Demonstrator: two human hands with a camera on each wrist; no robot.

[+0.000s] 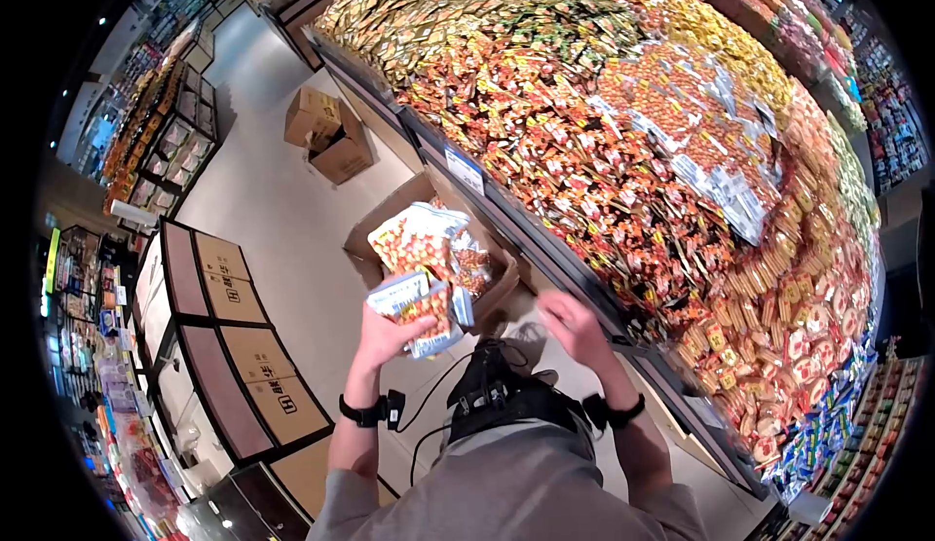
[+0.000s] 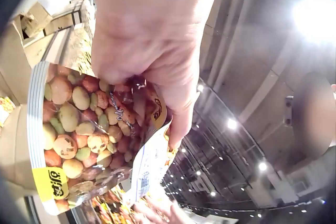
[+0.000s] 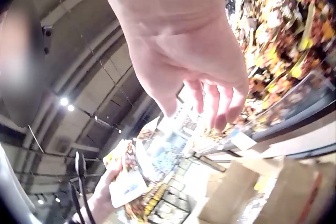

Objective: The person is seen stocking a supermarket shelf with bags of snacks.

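Observation:
The left hand [image 1: 388,333] grips a snack bag [image 1: 417,313] with blue-white edges, above an open carton [image 1: 497,299] on the floor. In the left wrist view the hand [image 2: 152,50] pinches the top of this bag [image 2: 84,134], printed with round nuts and a yellow label. More bags [image 1: 419,234] of similar print lie in the carton. The right hand [image 1: 577,329] is held in the air beside the display's edge, holding nothing. In the right wrist view the fingers of the right hand [image 3: 184,61] hang loosely bent, touching nothing.
A large sloped display of wrapped snacks [image 1: 516,103] fills the right side, with several bags [image 1: 726,195] lying on it. A second open carton [image 1: 341,151] stands farther along the aisle floor [image 1: 253,103]. Shelving with cardboard-coloured panels [image 1: 234,298] stands at left.

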